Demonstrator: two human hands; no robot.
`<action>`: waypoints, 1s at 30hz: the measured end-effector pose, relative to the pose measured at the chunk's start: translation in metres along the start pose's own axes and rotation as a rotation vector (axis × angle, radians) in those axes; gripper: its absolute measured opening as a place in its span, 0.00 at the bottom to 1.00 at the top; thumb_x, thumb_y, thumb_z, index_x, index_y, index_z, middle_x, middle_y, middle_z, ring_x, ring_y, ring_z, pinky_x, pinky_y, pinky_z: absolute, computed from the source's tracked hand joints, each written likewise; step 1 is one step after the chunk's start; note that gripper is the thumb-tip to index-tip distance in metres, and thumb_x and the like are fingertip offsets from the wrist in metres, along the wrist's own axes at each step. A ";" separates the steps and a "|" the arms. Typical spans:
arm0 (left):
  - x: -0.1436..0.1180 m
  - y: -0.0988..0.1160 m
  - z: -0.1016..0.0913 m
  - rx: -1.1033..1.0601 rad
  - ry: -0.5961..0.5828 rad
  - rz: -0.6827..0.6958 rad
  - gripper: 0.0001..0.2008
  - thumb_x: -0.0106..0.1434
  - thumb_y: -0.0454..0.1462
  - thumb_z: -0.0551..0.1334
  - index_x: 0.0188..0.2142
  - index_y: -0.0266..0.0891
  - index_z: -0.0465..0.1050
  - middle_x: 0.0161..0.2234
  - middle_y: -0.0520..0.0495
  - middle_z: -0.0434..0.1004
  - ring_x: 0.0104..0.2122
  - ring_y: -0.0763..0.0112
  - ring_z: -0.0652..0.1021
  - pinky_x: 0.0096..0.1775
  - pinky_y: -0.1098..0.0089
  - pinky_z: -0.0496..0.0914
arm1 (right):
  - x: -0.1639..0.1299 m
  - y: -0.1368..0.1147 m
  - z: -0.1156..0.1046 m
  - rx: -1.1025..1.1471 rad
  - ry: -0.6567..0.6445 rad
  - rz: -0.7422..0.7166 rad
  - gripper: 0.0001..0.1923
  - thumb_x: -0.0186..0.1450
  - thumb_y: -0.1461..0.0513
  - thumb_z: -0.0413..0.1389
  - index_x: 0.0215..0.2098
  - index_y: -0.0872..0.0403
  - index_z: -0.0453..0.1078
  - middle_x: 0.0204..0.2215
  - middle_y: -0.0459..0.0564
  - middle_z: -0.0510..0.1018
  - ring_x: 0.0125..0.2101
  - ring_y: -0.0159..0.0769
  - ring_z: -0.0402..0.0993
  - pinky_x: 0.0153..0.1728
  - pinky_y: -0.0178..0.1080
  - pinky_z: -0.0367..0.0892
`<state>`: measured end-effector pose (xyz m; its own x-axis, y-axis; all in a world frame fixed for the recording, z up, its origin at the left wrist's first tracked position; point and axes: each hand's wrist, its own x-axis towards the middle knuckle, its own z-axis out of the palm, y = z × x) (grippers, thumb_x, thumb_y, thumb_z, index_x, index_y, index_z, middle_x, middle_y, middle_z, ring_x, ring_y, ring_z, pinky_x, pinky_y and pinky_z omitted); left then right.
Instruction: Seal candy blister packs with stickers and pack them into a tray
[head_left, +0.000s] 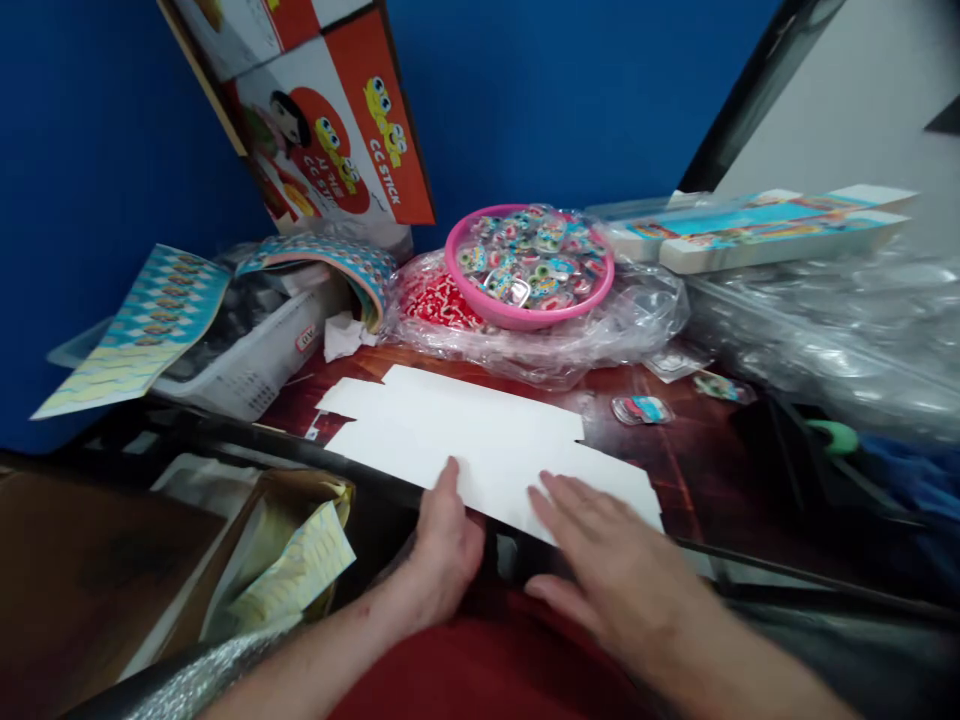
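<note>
A flat white cardboard box blank (465,425) with notched edges lies on the dark red table (697,470), its near edge at the table's front. My left hand (444,525) is at that near edge, thumb resting on the card and the other fingers hidden below it. Whether those fingers grip the card I cannot make out. Flat on the right part of the blank lies my right hand (592,545), fingers stretched out and thumb apart. A small clear-packed item (642,409) sits just beyond the blank on the right.
Behind stands a pink basin (517,318) of small wrapped items on clear plastic bags. Left are a white basket (247,385) and printed sheets (150,320). Printed boxes (772,228) and plastic bags (840,320) lie right. An open carton (247,560) stands below the table's edge.
</note>
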<state>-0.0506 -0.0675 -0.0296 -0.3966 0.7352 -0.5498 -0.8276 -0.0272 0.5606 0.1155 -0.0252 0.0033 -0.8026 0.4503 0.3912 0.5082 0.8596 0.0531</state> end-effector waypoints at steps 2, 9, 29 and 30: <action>-0.005 -0.002 -0.003 0.145 -0.125 -0.079 0.13 0.60 0.45 0.55 0.40 0.41 0.67 0.37 0.45 0.75 0.38 0.66 0.76 0.39 0.67 0.71 | -0.002 -0.029 0.022 -0.110 -0.034 -0.036 0.16 0.59 0.67 0.48 0.45 0.59 0.69 0.42 0.59 0.75 0.42 0.44 0.71 0.40 0.44 0.68; 0.001 0.059 -0.060 1.626 -0.357 0.664 0.17 0.55 0.48 0.59 0.37 0.38 0.73 0.40 0.36 0.74 0.43 0.53 0.72 0.47 0.51 0.63 | -0.015 0.003 0.051 -0.232 0.028 -0.136 0.16 0.57 0.74 0.44 0.37 0.63 0.72 0.35 0.62 0.76 0.36 0.45 0.71 0.37 0.46 0.67; 0.072 0.116 -0.021 2.318 -0.845 0.962 0.19 0.66 0.43 0.44 0.37 0.43 0.72 0.30 0.47 0.76 0.31 0.67 0.75 0.34 0.69 0.66 | 0.040 0.008 0.038 0.008 -0.373 0.274 0.12 0.60 0.70 0.44 0.34 0.54 0.68 0.28 0.51 0.75 0.30 0.37 0.70 0.30 0.37 0.62; 0.077 0.119 -0.011 2.358 -0.840 0.858 0.20 0.66 0.45 0.42 0.39 0.44 0.71 0.30 0.48 0.77 0.31 0.66 0.75 0.33 0.69 0.66 | 0.051 0.018 0.038 0.010 -0.434 0.287 0.12 0.62 0.69 0.44 0.36 0.53 0.67 0.28 0.51 0.75 0.30 0.37 0.70 0.29 0.36 0.61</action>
<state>-0.1841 -0.0218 -0.0116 0.3453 0.9310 -0.1186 0.9347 -0.3298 0.1330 0.0720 0.0228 -0.0106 -0.6884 0.7248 -0.0287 0.7252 0.6884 -0.0100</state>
